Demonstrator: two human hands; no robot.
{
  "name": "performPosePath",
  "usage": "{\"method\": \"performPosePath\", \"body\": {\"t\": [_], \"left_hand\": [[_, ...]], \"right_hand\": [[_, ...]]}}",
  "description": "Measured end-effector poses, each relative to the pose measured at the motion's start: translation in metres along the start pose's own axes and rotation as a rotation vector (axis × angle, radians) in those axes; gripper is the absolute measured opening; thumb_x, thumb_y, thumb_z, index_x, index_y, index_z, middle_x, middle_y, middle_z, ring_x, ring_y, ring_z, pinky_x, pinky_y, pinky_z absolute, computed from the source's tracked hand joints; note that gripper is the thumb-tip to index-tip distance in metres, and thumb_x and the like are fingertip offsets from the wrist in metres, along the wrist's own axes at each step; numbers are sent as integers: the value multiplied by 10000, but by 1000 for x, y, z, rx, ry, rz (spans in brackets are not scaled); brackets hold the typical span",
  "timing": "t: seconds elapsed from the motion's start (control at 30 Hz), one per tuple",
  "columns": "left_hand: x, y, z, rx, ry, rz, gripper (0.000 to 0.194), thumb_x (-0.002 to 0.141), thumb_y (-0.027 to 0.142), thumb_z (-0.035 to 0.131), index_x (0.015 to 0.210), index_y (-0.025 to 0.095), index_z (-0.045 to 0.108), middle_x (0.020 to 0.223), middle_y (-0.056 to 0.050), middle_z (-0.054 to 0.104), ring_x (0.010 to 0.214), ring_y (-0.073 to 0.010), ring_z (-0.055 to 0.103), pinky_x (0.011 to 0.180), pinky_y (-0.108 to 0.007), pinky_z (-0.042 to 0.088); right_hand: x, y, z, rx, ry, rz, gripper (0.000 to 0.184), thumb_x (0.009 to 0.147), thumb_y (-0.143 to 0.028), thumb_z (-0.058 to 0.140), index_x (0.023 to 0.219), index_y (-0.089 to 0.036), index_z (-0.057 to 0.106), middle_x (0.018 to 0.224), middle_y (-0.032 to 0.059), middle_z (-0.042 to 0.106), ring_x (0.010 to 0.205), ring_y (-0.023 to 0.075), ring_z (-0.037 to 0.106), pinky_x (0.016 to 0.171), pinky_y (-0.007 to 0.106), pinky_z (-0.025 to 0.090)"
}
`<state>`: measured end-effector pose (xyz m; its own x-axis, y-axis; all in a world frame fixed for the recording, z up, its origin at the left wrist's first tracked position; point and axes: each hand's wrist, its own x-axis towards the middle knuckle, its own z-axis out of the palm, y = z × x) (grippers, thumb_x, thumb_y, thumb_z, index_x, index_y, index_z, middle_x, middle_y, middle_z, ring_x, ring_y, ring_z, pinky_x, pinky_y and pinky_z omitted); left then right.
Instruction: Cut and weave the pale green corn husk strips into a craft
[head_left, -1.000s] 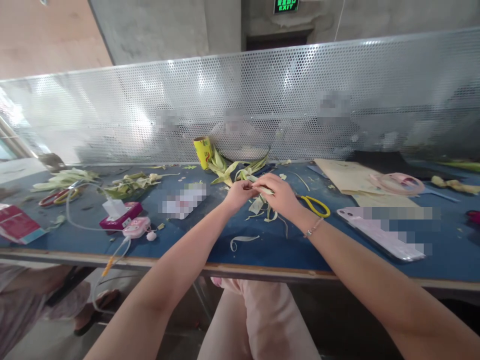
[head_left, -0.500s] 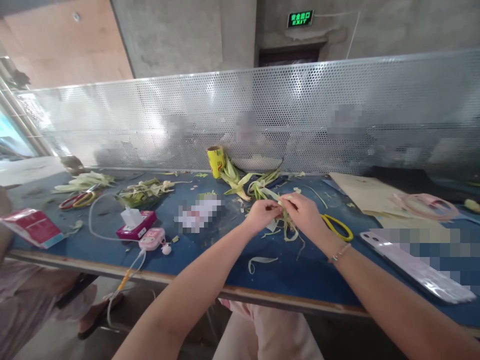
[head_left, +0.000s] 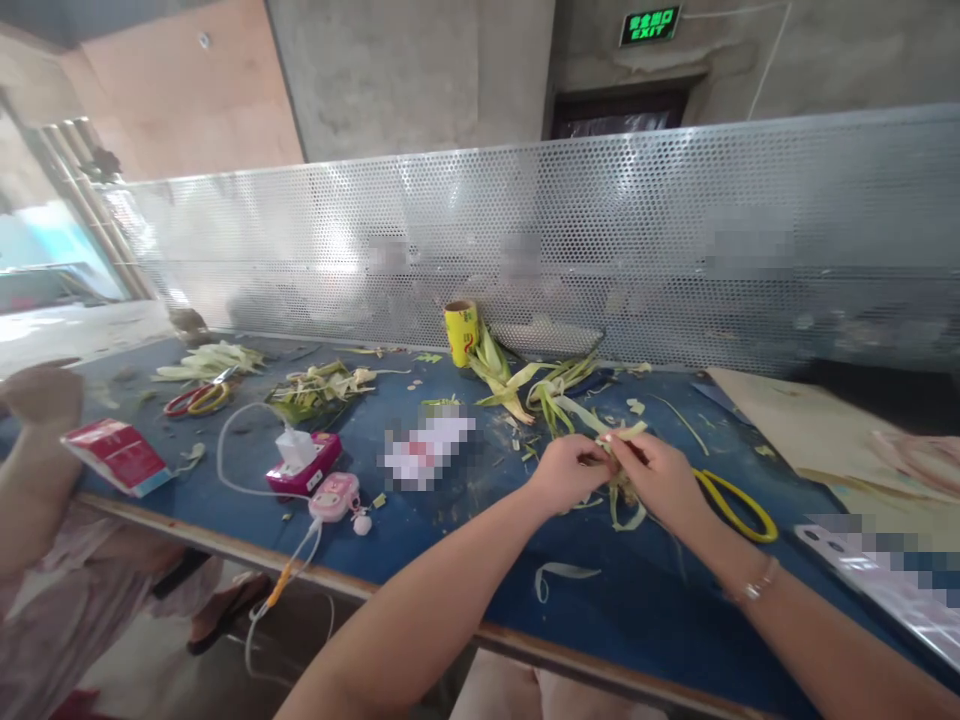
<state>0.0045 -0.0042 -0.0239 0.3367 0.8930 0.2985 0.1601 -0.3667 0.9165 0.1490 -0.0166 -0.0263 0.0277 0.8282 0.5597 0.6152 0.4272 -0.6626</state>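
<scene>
Over the blue table (head_left: 480, 570), my left hand (head_left: 570, 472) and my right hand (head_left: 664, 485) meet with fingertips pinched together. Between them is a pale green corn husk strip (head_left: 628, 432), one end sticking out past the right fingers. More shreds hang below the hands, and my fingers partly hide them. Just beyond the hands lies a bundle of green husk leaves (head_left: 555, 400). A loose curled strip (head_left: 566, 572) rests nearer the table edge. Right of my right hand is a yellow loop handle (head_left: 739, 508), its other end hidden.
A yellow roll (head_left: 461, 335) stands by a perforated metal screen (head_left: 420, 230). To the left are a purple power strip (head_left: 322, 462), a pink case (head_left: 334, 497), scissors (head_left: 201, 398) and a red box (head_left: 120, 455). A phone (head_left: 877, 575) and brown paper (head_left: 772, 415) lie right. Another person's arm (head_left: 37, 460) is far left.
The whole view has shifted, so the table things appear further right and lower. Both my hands still pinch the husk strip. The other person's arm shows more at the left.
</scene>
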Motion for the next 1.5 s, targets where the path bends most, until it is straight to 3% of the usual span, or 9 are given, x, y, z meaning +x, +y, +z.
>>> {"method": "performPosePath", "body": {"t": [0.17,0.43,0.7,0.9,1.03,1.17,1.27,1.33,1.5], "left_hand": [[-2,4,0,27,10,-109,35,630,153,625,596,153,633,639,14,568,650,-111,518,643,-232,411],[-8,9,4,-70,68,-305,70,658,208,604,612,159,584,526,48,460,538,-89,436,560,-236,343],[-9,14,0,-58,74,-343,92,658,182,620,587,161,565,527,53,462,542,-82,413,540,-227,307],[-7,18,-8,-140,158,-426,94,690,186,631,613,150,592,505,60,447,509,-66,370,521,-226,291],[-7,21,-8,-359,225,-419,171,628,237,724,592,144,585,554,27,541,558,-79,485,599,-235,404],[-1,37,-17,-764,322,-436,301,503,267,801,518,133,532,684,-24,612,649,-100,584,696,-260,485],[6,51,-28,-751,289,-390,301,496,245,811,538,126,537,817,-44,645,700,-102,614,719,-257,488],[9,55,-35,-660,249,-322,309,521,240,804,531,129,516,830,-41,645,700,-96,610,704,-247,478],[7,41,-42,-570,198,-250,306,553,304,794,573,138,537,842,-36,666,654,-72,561,622,-215,430]], "right_hand": [[-3,0,2,177,-86,85,270,811,-419,537,981,-212,578,747,49,693,673,221,658,642,343,520],[-9,6,2,296,-221,211,354,740,-523,611,900,-208,621,749,73,686,587,201,625,476,299,490],[-14,7,-7,284,-283,367,392,751,-560,581,946,-228,654,1005,136,718,677,238,693,524,338,580],[-18,13,-8,359,-302,284,455,782,-514,593,1147,-243,603,1205,167,652,692,226,707,580,347,612],[-18,5,-7,411,-334,257,423,799,-458,601,1165,-248,571,1092,148,693,765,232,709,687,357,613],[-10,-3,-14,442,-333,298,459,805,-439,563,1202,-216,500,774,79,697,703,225,699,670,351,594],[-4,-4,-17,346,-327,323,515,759,-411,583,1214,-194,475,868,86,699,596,204,670,565,344,556],[-3,-2,-15,209,-357,251,524,746,-388,596,1217,-182,500,864,79,703,500,168,605,540,342,524],[2,5,-6,97,-354,124,173,792,-314,541,897,-215,636,671,20,655,546,164,580,526,299,472]]}}
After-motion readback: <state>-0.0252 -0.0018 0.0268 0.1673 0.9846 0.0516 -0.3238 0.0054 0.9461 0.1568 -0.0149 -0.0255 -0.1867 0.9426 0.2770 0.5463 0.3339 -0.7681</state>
